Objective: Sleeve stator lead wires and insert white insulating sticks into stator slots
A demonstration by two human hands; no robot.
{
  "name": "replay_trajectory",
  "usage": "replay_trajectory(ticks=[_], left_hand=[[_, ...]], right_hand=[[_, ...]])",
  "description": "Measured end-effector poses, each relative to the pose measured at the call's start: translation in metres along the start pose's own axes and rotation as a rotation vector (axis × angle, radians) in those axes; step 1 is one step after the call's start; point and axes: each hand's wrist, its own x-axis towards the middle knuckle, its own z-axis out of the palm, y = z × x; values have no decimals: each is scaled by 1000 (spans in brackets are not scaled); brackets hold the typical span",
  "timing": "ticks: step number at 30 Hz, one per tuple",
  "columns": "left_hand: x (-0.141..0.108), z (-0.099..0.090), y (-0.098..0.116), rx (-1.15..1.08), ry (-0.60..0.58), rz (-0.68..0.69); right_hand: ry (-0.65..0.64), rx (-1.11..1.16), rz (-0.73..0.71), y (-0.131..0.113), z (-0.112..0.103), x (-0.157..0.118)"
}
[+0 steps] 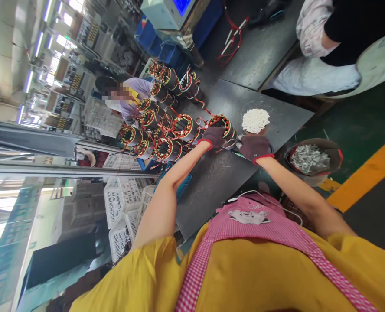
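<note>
The wound core (230, 131) under work lies at mid-frame on the dark bench (208, 180), its ring of red leads facing upper left. The gloved left hand (214, 136) rests against the lower left of that ring; whether its fingers grip a lead cannot be told. The gloved right hand (254, 147) is curled at the core's right side; its hold is likewise not determinable. The step in hand is judged to be work on the leads; the next move would call for a steady core and a single lead kept apart from its neighbours. Further cores (181, 128) crowd to the left, white pieces (256, 120) are heaped at right, and a bucket (335, 162) of metallic bits stands beyond, centre right.
</note>
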Motion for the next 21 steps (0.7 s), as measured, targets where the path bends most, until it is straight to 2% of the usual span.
replay_trajectory(ticks=[3,7,9,18,21], left_hand=[[6,1,-1,25,18,16],[12,3,0,28,12,-15],[13,4,1,32,24,-34],[7,-4,7,33,-22,-61],[7,-7,9,16,-38,-82]], right_hand=[[-47,-146,-35,31,-5,-12],[-43,-20,159,86,7,-45],[-42,25,220,99,16,-51],[-88,156,272,82,32,-35],[-109,358,285,88,36,-36]])
